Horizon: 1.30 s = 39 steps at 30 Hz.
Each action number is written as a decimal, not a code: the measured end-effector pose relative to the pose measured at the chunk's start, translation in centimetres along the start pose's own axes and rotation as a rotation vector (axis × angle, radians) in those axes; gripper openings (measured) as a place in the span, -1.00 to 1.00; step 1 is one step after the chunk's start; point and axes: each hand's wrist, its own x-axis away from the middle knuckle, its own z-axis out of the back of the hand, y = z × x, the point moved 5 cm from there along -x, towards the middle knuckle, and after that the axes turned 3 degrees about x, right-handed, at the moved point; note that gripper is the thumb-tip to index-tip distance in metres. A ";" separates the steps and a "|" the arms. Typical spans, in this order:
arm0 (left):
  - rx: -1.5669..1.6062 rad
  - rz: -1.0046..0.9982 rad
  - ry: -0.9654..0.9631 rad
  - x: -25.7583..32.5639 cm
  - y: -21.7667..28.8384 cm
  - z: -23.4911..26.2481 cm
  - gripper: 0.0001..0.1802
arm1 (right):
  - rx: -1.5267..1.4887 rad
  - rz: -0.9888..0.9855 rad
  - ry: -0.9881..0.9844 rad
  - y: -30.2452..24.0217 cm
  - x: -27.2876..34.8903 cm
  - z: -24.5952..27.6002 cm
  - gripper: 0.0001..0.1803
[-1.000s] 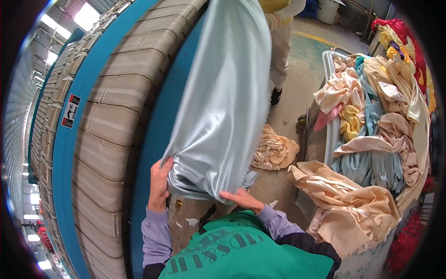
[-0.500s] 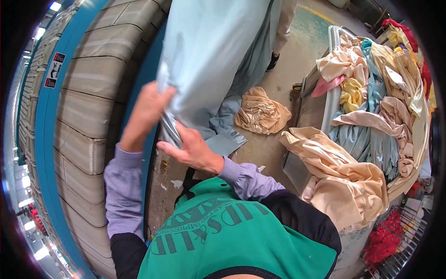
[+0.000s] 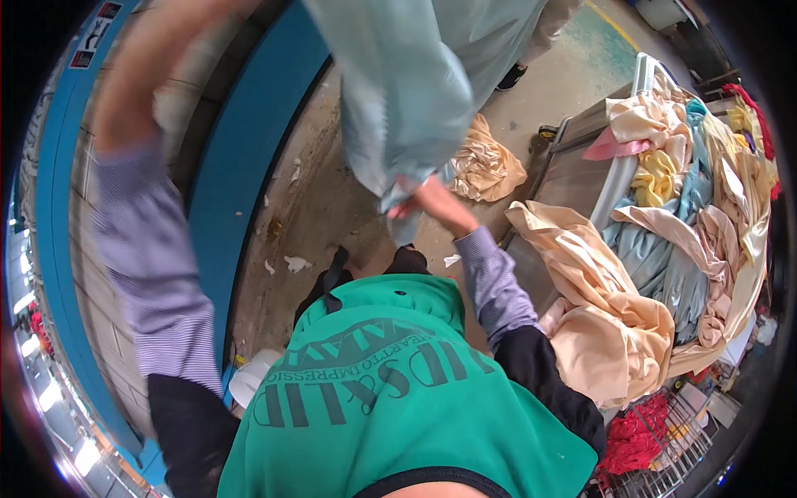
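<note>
A large light-blue satin cloth (image 3: pixel 407 75) hangs down in front of me from the top of the view. My right hand (image 3: pixel 429 205) is closed on its lower gathered end, with the cloth bunched at the fingers. My left hand (image 3: pixel 195 15) is raised at the upper left beside the machine, smeared by motion. Its fingers run out of the picture, so what it holds, if anything, is hidden.
To my left runs a long machine with a grey slatted belt (image 3: pixel 108 332) and a blue frame (image 3: pixel 249 133). A crumpled beige cloth (image 3: pixel 490 166) lies on the floor. On the right, a cart (image 3: pixel 618 187) overflows with satin cloths; a wire basket (image 3: pixel 677 452) holds red fabric. Another person's shoe (image 3: pixel 512 77) shows beyond the cloth.
My hands have moved apart: the left swung up and leftward off the cloth's gathered edge, the right moved rightward and away from me with the cloth. The view has shifted slightly.
</note>
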 end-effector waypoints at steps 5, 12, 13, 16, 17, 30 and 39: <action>0.283 0.333 -0.280 13.9 -4.4 -14.0 -0.01 | -0.174 0.210 -0.074 -14.1 1.9 -5.8 -0.59; 0.607 0.216 0.138 28.9 -7.5 -16.0 -0.69 | 0.237 0.350 -0.510 -20.6 7.4 -23.5 -0.65; 0.124 0.284 0.365 30.9 -7.3 -15.1 -0.70 | 0.258 0.390 -0.562 -21.2 7.8 -25.7 -0.66; 0.182 0.260 0.514 38.9 -8.0 -11.9 -0.65 | 0.313 0.538 -0.706 -22.9 8.9 -32.4 -0.67; 0.099 0.408 0.470 42.4 -8.2 -11.8 -0.68 | 0.322 0.580 -0.743 -23.4 8.9 -34.6 -0.67; -0.302 0.972 1.393 86.6 -5.8 -0.9 -0.47 | -0.136 0.708 -0.984 -28.5 -6.6 -64.9 -0.52; -0.421 0.957 1.084 87.3 -21.8 27.0 -0.49 | 1.058 1.177 -0.359 -14.0 -9.0 -62.6 -0.33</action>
